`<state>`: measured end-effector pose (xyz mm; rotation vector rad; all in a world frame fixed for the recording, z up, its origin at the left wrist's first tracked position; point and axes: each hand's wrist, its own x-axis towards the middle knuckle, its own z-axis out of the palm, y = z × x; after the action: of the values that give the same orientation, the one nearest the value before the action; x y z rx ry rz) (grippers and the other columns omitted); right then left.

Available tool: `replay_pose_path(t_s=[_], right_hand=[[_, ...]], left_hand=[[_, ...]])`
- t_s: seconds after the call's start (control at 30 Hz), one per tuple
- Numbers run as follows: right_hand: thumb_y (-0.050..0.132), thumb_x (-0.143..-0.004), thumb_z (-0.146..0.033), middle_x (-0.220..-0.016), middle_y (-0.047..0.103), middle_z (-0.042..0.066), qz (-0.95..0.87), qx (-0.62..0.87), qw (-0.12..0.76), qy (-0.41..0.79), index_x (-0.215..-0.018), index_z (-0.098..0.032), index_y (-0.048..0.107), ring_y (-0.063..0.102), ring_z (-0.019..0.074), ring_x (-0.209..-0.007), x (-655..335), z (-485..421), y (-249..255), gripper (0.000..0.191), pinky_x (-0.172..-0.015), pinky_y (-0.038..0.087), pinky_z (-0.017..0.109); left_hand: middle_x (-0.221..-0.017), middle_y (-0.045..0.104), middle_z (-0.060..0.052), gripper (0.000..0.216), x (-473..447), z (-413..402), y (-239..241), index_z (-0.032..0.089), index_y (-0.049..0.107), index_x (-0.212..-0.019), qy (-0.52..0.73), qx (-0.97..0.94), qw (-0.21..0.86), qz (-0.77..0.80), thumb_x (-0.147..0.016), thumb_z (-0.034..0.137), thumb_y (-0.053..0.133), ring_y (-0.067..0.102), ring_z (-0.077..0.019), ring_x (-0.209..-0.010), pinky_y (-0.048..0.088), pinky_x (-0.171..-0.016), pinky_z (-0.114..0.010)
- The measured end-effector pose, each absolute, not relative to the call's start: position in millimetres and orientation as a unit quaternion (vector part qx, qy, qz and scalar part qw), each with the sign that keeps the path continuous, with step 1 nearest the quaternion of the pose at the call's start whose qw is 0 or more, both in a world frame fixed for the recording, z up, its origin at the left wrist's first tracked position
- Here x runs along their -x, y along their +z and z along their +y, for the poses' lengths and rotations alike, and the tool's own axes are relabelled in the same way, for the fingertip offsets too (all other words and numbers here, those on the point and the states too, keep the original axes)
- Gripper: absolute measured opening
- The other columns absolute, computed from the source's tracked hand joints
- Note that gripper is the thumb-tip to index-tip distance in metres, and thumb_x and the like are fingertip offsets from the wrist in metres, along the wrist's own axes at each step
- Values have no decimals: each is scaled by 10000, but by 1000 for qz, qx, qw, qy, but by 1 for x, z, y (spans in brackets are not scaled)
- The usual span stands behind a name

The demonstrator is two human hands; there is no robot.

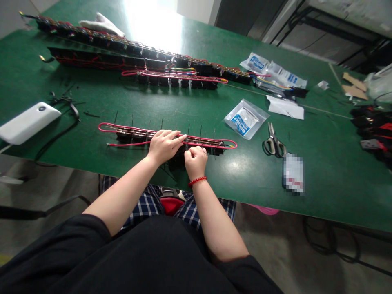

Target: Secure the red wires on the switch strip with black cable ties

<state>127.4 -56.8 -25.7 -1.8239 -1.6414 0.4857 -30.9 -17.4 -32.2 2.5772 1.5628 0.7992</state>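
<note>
A black strip with red wire [137, 131] looped along it lies near the front of the green table. Several thin black cable ties [189, 130] stick up from it. Across its middle rests my left hand [165, 146], with fingers stretched out flat over the wires. My right hand [196, 160], wearing a red bead bracelet, is closed in a fist at the strip's near edge, right of the left hand. Whatever its fingers pinch is hidden. One loose red wire end [118, 144] points left beside the strip.
Long wired black strips [101, 59] lie at the back, near a white glove [102, 25]. A white device [29, 122] is at left. To the right are a clear plastic bag [246, 118], scissors [273, 143], a blurred packet [293, 173] and white paper [284, 108].
</note>
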Motion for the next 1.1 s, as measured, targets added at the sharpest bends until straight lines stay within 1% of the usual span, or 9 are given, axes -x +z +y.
replay_pose_path(t_s=[0.27,0.53,0.8,0.97,1.1], right_hand=[[505,-793,-164,-669,547,3,-635,693,293,178,-546,-223,440,487,189,-781,-128,-57,-25,262,-875,399,333],[511,-788,-167,-684,552,4,-645,685,296,163,-547,-224,441,479,190,-782,-128,-59,-28,257,-848,394,332],[519,-798,-170,-681,548,7,-664,680,271,151,-557,-220,483,499,194,-799,-128,-60,-26,249,-833,389,331],[520,-794,-168,-686,558,12,-663,678,277,158,-573,-221,489,500,201,-810,-128,-60,-25,229,-826,385,333],[487,-823,-168,-710,579,12,-652,679,295,162,-604,-224,501,500,200,-804,-128,-64,-24,227,-840,383,335]], left_hand=[[-1299,712,-53,334,30,-18,-30,341,723,-1253,259,-824,21,503,-1013,388,496,660,-263,-1116,454,-992,-463],[-1307,707,-52,338,30,-18,-29,345,718,-1261,252,-826,25,503,-1014,397,494,655,-263,-1125,455,-993,-464],[-1303,709,-50,332,30,-19,-29,343,723,-1253,261,-825,24,501,-1010,391,502,656,-263,-1119,455,-987,-459],[-1295,713,-49,340,30,-18,-29,332,723,-1255,259,-827,10,499,-1019,397,486,663,-258,-1107,456,-976,-446],[-1300,711,-52,333,30,-18,-31,336,720,-1256,263,-827,15,497,-1009,388,504,660,-259,-1112,453,-986,-454]])
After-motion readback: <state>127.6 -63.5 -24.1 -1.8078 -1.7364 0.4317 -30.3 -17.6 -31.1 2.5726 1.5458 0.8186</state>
